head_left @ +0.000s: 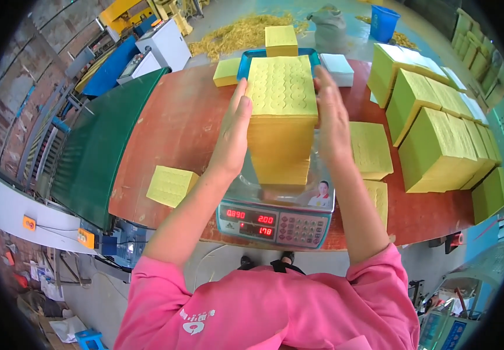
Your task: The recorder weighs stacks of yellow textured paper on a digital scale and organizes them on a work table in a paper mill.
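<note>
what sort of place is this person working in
Probably a small paper-goods workshop: a digital scale bears a tall stack of yellow sheets, more yellow stacks stand on the red table, and yellow scraps lie heaped beyond it.

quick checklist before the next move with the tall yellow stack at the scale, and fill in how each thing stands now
1. Hands placed on opposite sides: ok; the left hand is at the left of the tall yellow stack, the right hand at its right.
2. Both palms pressing firmly: cannot tell; pressure does not show.
3. Scale switched on: ok; its red display is lit.
4. Layers squared up: cannot tell; the lower part looks narrower, but this view from above may distort it.
5. Ample room on the right: not ok; a yellow block sits close beside the right forearm.
</note>
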A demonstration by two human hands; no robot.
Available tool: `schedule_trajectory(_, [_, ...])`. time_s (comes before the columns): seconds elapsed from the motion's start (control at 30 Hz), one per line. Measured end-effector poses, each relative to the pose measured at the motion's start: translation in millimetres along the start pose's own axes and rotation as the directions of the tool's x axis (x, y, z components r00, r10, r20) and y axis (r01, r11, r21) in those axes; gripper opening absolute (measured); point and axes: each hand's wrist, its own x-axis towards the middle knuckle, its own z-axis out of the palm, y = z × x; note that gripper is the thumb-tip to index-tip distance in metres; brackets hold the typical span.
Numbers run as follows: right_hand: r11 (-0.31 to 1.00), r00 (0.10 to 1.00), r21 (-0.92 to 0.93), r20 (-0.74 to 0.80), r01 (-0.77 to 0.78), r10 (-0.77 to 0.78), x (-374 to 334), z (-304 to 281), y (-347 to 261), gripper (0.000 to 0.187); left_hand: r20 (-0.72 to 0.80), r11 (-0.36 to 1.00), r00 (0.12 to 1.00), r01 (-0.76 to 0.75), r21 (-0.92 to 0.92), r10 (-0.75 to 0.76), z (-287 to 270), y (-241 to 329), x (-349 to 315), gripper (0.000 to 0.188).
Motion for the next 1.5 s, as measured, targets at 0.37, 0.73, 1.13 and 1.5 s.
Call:
schedule_trajectory(0.37, [0.985,0.973,0.171,-0.220,-0.037,0.075,-25.3,-28.9,-0.2,0.052,-0.180,0.998,0.982,0.062,-0.024,-0.065,-56.5,-21.3,-8.1,0.075])
schedule_trajectory(0.73, [0.980,0.947,0.182,-0.293,-0.082,0.134,-92.8,-19.7,2.8,0.029,-0.043,0.926,0.939,0.329,-0.185,-0.342,-77.8,-16.0,13.0,0.075])
schedule_trajectory(1.13, [0.992,0.975,-0.113,-0.204,0.061,-0.083,-77.2,19.5,-17.0,0.045,0.046,0.916,0.987,0.159,-0.367,-0.153,-15.2,0.5,-6.4,0.073])
schedule_trajectory(1.5, [0.978,0.976,-0.181,-0.173,0.104,-0.136,-74.2,41.1,-17.1,0.045,0.045,0.980,0.996,-0.063,-0.187,0.073,-15.0,-31.3,-30.0,0.066])
